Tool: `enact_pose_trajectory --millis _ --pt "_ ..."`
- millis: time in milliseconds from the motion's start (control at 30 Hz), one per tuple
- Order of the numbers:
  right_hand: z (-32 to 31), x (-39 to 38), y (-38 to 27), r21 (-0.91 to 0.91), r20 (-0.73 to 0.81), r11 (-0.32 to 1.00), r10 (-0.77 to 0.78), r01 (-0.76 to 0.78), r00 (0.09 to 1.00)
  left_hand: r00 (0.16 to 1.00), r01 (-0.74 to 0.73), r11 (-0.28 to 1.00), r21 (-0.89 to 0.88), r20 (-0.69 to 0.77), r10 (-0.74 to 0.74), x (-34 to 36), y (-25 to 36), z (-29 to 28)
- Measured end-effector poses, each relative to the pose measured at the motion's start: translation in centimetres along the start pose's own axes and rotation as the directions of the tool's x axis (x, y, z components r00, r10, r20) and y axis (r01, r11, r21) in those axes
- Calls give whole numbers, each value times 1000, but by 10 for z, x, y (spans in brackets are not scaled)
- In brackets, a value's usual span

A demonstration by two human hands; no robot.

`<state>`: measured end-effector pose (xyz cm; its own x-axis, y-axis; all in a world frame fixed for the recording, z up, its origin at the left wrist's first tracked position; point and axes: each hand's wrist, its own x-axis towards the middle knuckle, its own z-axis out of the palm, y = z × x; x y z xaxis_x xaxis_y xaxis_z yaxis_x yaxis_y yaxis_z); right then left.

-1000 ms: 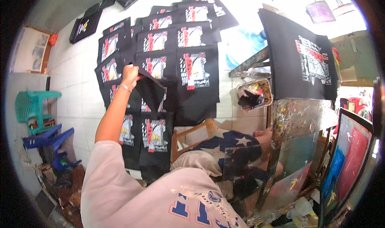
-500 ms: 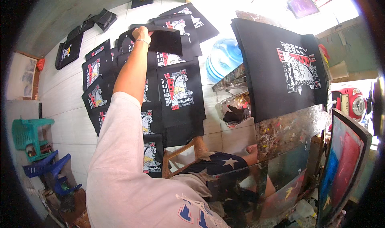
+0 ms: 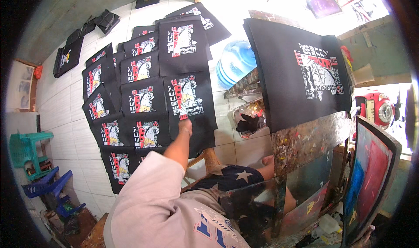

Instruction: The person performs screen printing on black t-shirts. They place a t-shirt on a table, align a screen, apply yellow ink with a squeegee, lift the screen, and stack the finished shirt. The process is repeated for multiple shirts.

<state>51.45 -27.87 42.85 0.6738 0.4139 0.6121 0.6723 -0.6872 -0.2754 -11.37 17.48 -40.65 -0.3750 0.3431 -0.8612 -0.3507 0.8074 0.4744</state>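
I have the left hand [image 3: 185, 125] at the near edge of a printed black sheet [image 3: 188, 97], but on my remote feed I cannot tell whether its fingers grip. The sheet lies right of the other printed sheets [image 3: 143, 97], near and left of a blue bottle [image 3: 235, 64]
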Motion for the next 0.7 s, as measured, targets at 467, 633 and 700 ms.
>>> enact_pose_trajectory --millis 467,633,700 --pt "-41 47 97 -272 63 962 53 -34 997 447 -806 588 -63 586 675 -291 186 19" --pt "-13 47 87 -251 -37 965 -84 72 996 437 -309 951 -31 883 170 -383 267 99" --pt "-23 50 112 -335 -66 939 -104 76 992 409 -277 960 37 909 83 -391 273 114"
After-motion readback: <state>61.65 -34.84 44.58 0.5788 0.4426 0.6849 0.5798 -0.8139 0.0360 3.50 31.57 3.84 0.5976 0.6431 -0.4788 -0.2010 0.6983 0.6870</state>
